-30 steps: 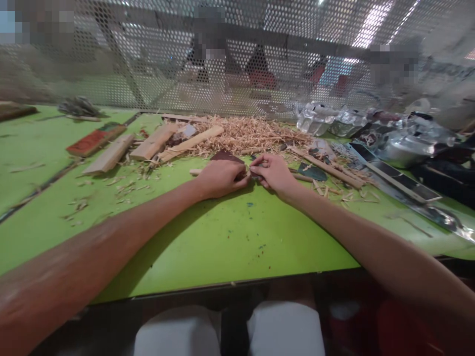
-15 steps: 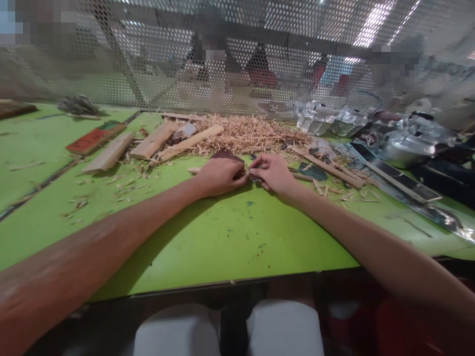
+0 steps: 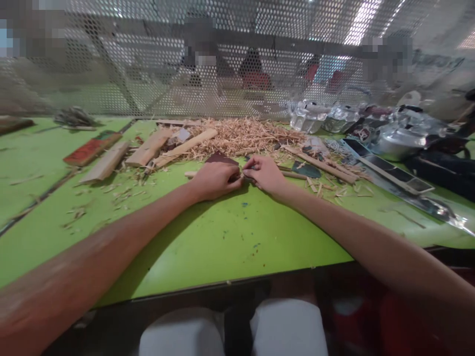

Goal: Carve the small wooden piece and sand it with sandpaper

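Observation:
My left hand [image 3: 217, 180] is closed near the middle of the green table [image 3: 208, 247], its fingers curled round a thin wooden stick [image 3: 190, 174] whose pale end sticks out to the left. Right beside it, my right hand [image 3: 265, 174] pinches with thumb and forefinger at a small dark piece, too small to make out. A stick [image 3: 295, 175] shows to the right of this hand. Behind my left hand lies a dark brown sheet [image 3: 221, 158]. Farther right is a dark green piece [image 3: 306, 169].
Wood shavings [image 3: 252, 134] are heaped behind my hands. Wooden pieces [image 3: 105, 163] and a red-painted block [image 3: 91, 149] lie at the left. Foil-wrapped objects [image 3: 401, 138] and a long strip with dark panels [image 3: 386, 165] are at the right. A perforated screen [image 3: 156, 74] stands behind.
The view has shifted slightly, so the table and objects appear a little farther left. Both hands stay together in nearly the same pose.

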Motion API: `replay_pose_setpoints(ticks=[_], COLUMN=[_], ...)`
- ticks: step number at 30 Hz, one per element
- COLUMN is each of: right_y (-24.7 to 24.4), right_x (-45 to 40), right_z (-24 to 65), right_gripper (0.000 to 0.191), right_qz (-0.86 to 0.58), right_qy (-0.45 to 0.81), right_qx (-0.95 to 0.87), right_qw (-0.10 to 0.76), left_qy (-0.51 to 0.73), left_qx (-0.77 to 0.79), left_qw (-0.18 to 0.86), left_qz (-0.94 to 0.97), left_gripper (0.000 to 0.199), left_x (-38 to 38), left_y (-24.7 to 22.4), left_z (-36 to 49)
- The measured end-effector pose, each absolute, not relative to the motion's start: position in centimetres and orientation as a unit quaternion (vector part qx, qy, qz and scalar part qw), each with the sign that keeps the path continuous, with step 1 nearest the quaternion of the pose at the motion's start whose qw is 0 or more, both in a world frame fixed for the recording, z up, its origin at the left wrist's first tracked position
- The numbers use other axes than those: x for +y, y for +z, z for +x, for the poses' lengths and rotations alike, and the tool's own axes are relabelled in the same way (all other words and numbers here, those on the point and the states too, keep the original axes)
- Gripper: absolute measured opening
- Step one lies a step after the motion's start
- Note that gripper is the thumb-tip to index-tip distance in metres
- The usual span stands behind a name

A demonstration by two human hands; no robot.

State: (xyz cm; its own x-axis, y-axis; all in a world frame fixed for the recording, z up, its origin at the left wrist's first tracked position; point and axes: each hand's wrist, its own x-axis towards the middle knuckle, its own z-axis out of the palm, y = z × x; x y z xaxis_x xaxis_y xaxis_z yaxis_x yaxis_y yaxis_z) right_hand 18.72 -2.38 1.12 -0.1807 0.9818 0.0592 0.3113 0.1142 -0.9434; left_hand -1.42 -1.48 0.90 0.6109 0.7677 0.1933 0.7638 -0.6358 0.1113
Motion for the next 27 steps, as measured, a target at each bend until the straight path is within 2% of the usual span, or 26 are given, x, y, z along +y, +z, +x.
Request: replay_pose_setpoints(ticks=[5, 16, 22, 27], right_y=[1.2, 0.8, 1.5, 1.7], right_x=[-2.3, -1.3, -2.1, -2.6], right_z=[19.1, 18.2, 18.6, 19.2], right_gripper=[0.026, 0.032, 0.031, 0.031], right_qz=[-0.514, -0.556, -0.536, -0.527], right_qy=[0.443, 0.338, 0.416, 0.428], right_qx=[-0.631, -0.652, -0.625, -0.625], right_qw=[0.376, 0.389, 0.386, 0.386], left_qy=[0.112, 0.110, 0.118, 0.118], left_qx=[0.445, 0.405, 0.433, 0.449], left_qw=[0.012, -0.014, 0.009, 0.009], left_qz=[0.889, 0.908, 0.894, 0.886], left_gripper=[0.037, 0.040, 0.041, 0.042], left_x=[-1.6, -1.4, -1.3, -1.3], left_y=[1.0, 0.8, 0.7, 0.9], left_z=[-1.1, -1.0, -0.9, -0.7])
